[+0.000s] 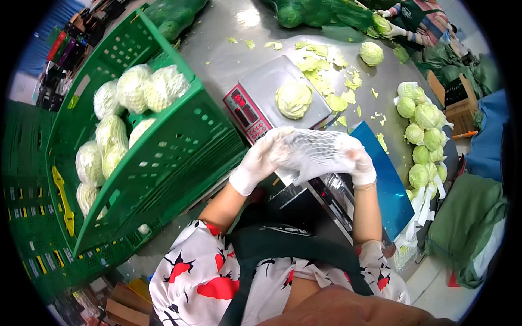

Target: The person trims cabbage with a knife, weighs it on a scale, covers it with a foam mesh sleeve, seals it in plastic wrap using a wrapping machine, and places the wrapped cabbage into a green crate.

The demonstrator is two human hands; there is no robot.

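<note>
A white mesh net sleeve (321, 152) is stretched between my two gloved hands, in front of the scale. My left hand (266, 157) is closed on its left end, and my right hand (359, 162) grips the other end, with some fingers inside or behind the mesh. Just beyond them, a bare pale green cabbage (293, 99) rests on the metal plate of the scale (266, 76). The scale's red panel with a lit display faces left.
A green crate (163, 146) with several net-wrapped cabbages (133, 89) stands at the left. Loose leaves (321, 70) and a cabbage (371, 54) lie beyond the scale. A blue board (386, 185) and several cabbages (427, 117) are at the right. Another person's gloved hands (389, 27) touch a cabbage.
</note>
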